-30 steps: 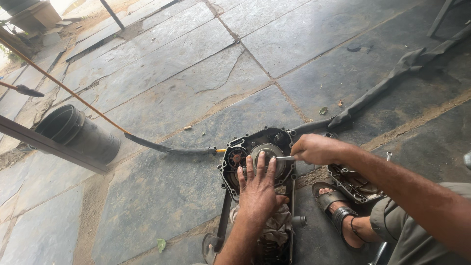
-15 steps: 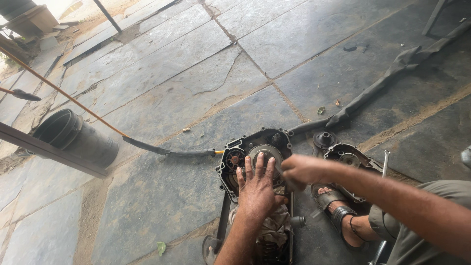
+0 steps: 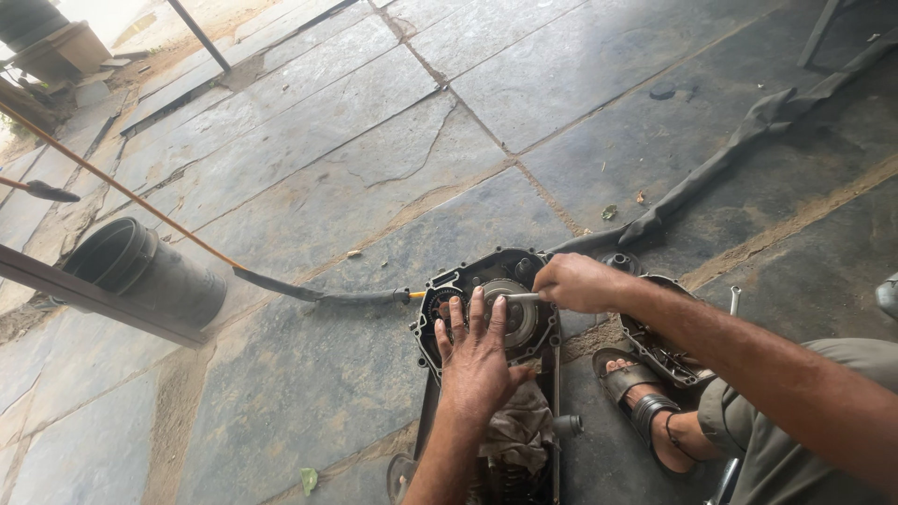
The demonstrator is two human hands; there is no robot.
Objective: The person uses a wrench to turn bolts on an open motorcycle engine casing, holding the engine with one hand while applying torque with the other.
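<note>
A black engine casing [image 3: 468, 271] lies on the stone floor in front of me, with a round metal clutch assembly [image 3: 513, 313] in its middle. My left hand [image 3: 477, 355] rests flat on the assembly, fingers spread. My right hand [image 3: 575, 281] grips a thin metal tool [image 3: 520, 296] whose tip points left onto the round part. A dirty rag [image 3: 519, 425] lies below my left hand on the casing.
A black bucket [image 3: 145, 271] stands at the left beside a metal bar. A black hose [image 3: 309, 292] runs to the casing. A second cover [image 3: 664, 346] lies by my sandalled foot [image 3: 645, 407]. A long grey strip [image 3: 739, 150] crosses the floor at right.
My right hand has shifted a little over the round part with the tool. My left hand has stayed pressed on the assembly.
</note>
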